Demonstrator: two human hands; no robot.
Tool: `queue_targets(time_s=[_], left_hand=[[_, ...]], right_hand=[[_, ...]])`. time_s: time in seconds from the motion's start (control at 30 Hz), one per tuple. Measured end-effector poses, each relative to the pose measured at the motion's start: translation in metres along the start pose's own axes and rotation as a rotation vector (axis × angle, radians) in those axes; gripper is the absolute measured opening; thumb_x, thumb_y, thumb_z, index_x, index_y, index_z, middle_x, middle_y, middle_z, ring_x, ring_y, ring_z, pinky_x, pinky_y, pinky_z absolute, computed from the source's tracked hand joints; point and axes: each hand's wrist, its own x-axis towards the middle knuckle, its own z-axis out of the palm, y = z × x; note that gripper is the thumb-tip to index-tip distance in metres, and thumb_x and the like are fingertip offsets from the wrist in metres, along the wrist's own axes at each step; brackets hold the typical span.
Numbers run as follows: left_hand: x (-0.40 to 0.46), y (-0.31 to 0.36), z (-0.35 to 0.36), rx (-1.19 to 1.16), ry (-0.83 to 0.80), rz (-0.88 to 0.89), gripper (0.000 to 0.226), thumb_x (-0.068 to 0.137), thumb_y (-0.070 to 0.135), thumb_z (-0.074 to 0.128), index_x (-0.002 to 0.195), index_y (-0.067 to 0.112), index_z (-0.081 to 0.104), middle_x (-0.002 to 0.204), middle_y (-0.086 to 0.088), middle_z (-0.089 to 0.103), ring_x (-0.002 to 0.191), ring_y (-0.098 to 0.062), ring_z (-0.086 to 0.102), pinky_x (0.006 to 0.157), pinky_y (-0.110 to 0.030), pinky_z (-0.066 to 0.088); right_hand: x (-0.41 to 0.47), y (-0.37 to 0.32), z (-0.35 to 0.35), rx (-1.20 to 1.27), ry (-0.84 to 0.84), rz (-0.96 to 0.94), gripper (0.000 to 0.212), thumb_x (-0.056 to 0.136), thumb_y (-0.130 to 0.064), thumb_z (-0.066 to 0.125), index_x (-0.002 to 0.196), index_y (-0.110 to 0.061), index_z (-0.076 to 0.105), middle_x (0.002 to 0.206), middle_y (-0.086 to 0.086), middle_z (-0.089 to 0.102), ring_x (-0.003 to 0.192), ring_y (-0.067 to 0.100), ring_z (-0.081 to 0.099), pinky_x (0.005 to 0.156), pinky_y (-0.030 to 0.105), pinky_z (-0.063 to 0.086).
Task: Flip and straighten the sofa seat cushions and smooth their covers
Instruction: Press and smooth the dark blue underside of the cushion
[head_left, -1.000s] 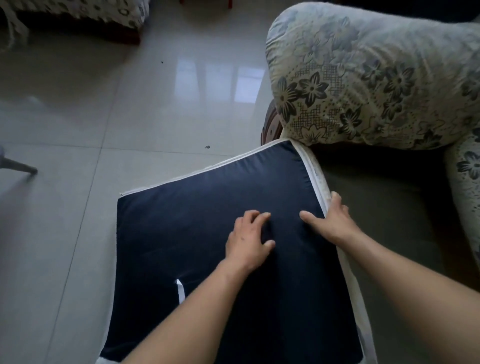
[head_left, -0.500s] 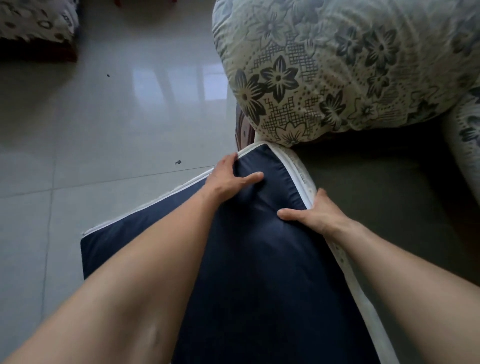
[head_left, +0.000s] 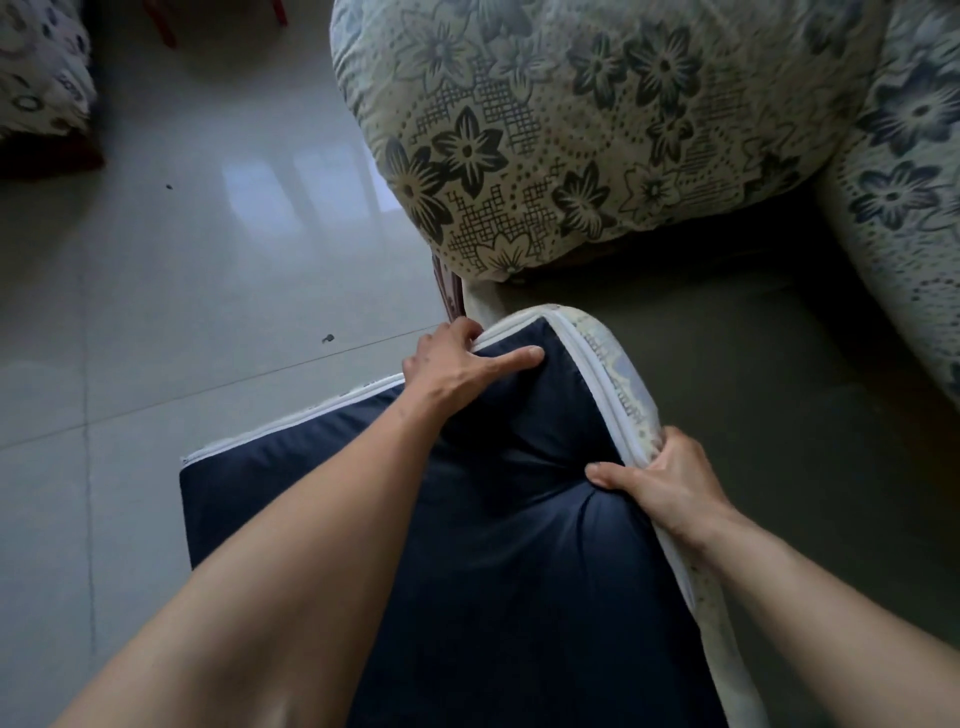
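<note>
left hand (head_left: 457, 364) grips cushion (head_left: 519, 545) corner | right hand (head_left: 670, 478) apparently pinches edge

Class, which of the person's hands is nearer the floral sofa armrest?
Left. The left hand grips the cushion corner just below the armrest; the right hand grips its side edge farther back.

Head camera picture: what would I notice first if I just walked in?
Probably the big navy-blue fabric seat cushion with white piping filling the lower middle, tipped up off the bare sofa seat. The left hand grips its far corner and the right hand pinches its right edge. Behind them, top right, bulges a cream sofa armrest printed with dark flowers.
</note>
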Motion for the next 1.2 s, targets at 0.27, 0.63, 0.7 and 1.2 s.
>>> queue_targets(time_s=[0.27,0.63,0.7,1.2], left_hand=[[-0.024,0.068,0.009,-0.003,0.003,0.082,0.084,0.051,0.094,0.051,0.104,0.029,0.055,0.105,0.004,0.059,0.107,-0.024,0.053,0.097,-0.046,0.039],[-0.086,0.125,0.056,0.126,-0.048,0.389,0.126,0.057,0.075,0.073,0.154,0.035,0.003,0.163,0.007,-0.007,0.148,-0.015,-0.012,0.121,-0.041,-0.003],[-0.105,0.103,0.072,0.18,-0.099,0.472,0.127,0.057,0.072,0.075,0.154,0.036,0.002,0.162,0.01,-0.014,0.147,-0.013,-0.02,0.121,-0.042,-0.006],[-0.062,0.12,0.127,0.33,-0.391,0.593,0.113,0.064,0.041,0.086,0.154,0.017,0.021,0.164,0.002,0.004,0.15,-0.016,-0.008,0.122,-0.034,0.002]], right_hand=[[-0.023,0.016,-0.052,0.201,0.185,-0.06,0.037,0.061,-0.014,0.09,0.086,-0.013,0.064,0.084,0.0,0.068,0.077,0.017,0.065,0.074,0.03,0.053],[0.016,-0.007,-0.16,0.122,0.305,-0.073,0.037,0.068,-0.019,0.088,0.098,-0.009,0.069,0.091,0.006,0.065,0.079,0.018,0.059,0.071,0.024,0.041],[0.036,0.004,-0.161,0.082,0.337,-0.037,0.039,0.069,-0.022,0.086,0.1,-0.004,0.07,0.095,0.009,0.067,0.083,0.022,0.061,0.072,0.027,0.043],[0.015,0.047,-0.074,-0.457,-0.032,-0.134,0.056,0.099,-0.036,0.046,0.149,-0.015,0.032,0.158,0.001,0.026,0.141,0.026,0.025,0.111,0.038,0.03]])
